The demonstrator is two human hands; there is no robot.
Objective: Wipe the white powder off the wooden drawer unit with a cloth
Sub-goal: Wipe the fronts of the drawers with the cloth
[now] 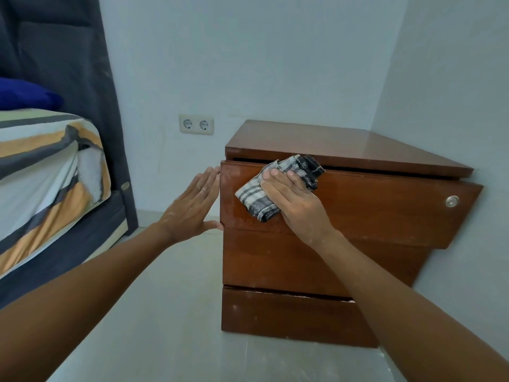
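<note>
Pressing a checked cloth (pixel 259 193) against the top drawer (pixel 385 205) of the wooden unit (pixel 289 260), the right hand (pixel 296 201) lies palm-down over the fabric, fingers laid nearly straight across it and pointing up and left, their tips close to the drawer's upper edge. The cloth, grey-and-white plaid with a darker end, is bunched; one end sticks out past the fingertips toward the gap under the unit's top, the other folds out below and left of the palm. Right forearm runs in from the lower right corner, wrist slightly bent, with pale specks on the skin near the wrist. The left hand (pixel 192 206) is flat and unclenched, fingers together and extended, fingertips at the drawer's left edge, thumb spread low and touching the drawer's lower left corner; it holds nothing. Left forearm enters from the lower left. The top drawer stands slightly pulled out, a round lock (pixel 452 201) near its right end. Faint whitish smears show on the drawer's left part and on the lowest drawer front. The unit sits in a room corner on a pale floor (pixel 165 312). On the wall to its left, a double socket (pixel 196 124). Far left: a bed (pixel 46 166) with striped sheet, a dark curtain (pixel 82 64) beside it.
</note>
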